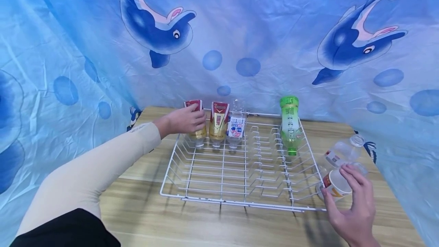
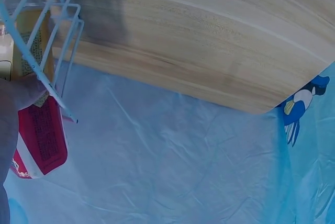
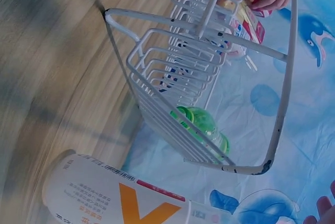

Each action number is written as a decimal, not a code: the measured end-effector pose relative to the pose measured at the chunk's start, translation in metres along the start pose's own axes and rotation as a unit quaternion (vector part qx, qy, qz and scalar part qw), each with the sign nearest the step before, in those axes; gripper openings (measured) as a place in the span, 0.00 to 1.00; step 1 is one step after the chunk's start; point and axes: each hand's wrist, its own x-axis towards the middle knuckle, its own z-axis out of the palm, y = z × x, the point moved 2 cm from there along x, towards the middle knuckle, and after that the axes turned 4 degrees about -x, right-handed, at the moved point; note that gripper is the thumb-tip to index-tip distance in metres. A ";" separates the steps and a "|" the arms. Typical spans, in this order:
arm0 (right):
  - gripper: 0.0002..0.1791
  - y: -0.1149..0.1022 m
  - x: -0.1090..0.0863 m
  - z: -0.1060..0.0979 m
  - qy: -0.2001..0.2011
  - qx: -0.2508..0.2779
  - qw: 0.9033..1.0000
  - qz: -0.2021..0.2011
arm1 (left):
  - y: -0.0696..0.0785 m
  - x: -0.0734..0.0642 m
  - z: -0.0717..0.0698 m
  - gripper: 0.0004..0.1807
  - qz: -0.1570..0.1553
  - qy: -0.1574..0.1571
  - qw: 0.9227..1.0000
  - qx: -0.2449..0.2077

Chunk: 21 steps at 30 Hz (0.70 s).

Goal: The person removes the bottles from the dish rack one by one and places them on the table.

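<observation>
At the rack's back left corner, my left hand [image 1: 186, 119] grips a red-and-gold bottle [image 1: 198, 134]; in the left wrist view the thumb lies across that bottle. It stands neck down in the white wire dish rack [image 1: 222, 202]. A second red-and-gold bottle [image 1: 218, 123] and a clear bottle [image 1: 236, 125] with a white-and-blue label lean beside it. My right hand [image 1: 354, 205], thumb and fingers spread, is at a white bottle with an orange V [image 3: 131, 192] outside the rack's right side. Whether it touches that bottle I cannot tell.
A green bottle [image 1: 290, 125] leans neck down at the rack's back right. Behind the white bottle lies a clear bottle [image 1: 344, 151]. The wooden table [image 1: 161, 220] ends at a blue dolphin-printed curtain [image 1: 260, 29].
</observation>
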 end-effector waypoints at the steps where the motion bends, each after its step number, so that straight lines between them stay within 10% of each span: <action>1: 0.37 0.000 0.000 0.000 0.000 0.001 1.000 0.000 | 0.000 -0.001 -0.001 0.37 -0.004 0.002 1.000 -0.001; 13: 0.39 0.004 -0.005 -0.001 -0.086 0.004 0.996 -0.010 | 0.003 -0.010 -0.020 0.40 -0.062 0.063 0.995 -0.041; 21: 0.38 -0.004 0.002 0.005 -0.063 0.037 0.997 -0.027 | 0.011 -0.017 -0.031 0.41 -0.113 0.074 0.984 -0.114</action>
